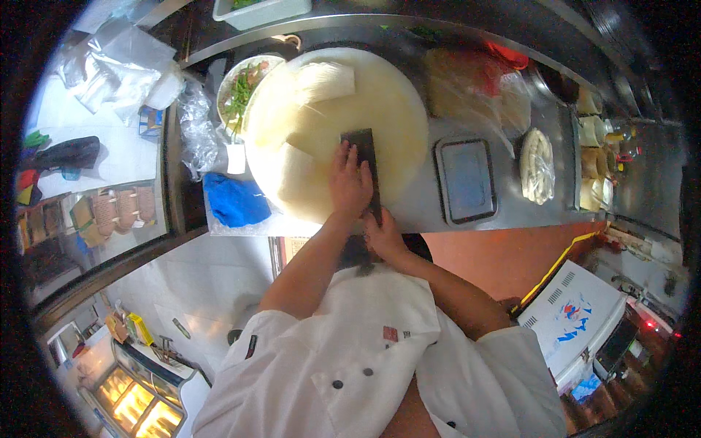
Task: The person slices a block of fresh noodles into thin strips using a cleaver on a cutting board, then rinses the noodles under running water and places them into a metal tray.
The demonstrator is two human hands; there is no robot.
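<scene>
My right hand (385, 236) grips the handle of a dark, broad-bladed cleaver (368, 143) near the front edge of a round, pale chopping board (400, 109). The blade points away from me. My left hand (351, 183) lies along the blade with its fingers stretched forward, covering part of it. Left of the blade, a pale, flat piece of food (296, 169) rests on the board; glare blurs its outline. Toward the back lies another whitish piece (327, 82), layered or finely lined. What lies beneath the cleaver is hidden.
A plate of chopped greens (241, 93) touches the board's left side, with a blue cloth (235, 200) in front. To the right are a dark-rimmed tray (466, 180), a bagged pale food bundle (536, 167) and plastic-covered goods (465, 82). A metal ledge (378, 21) runs behind.
</scene>
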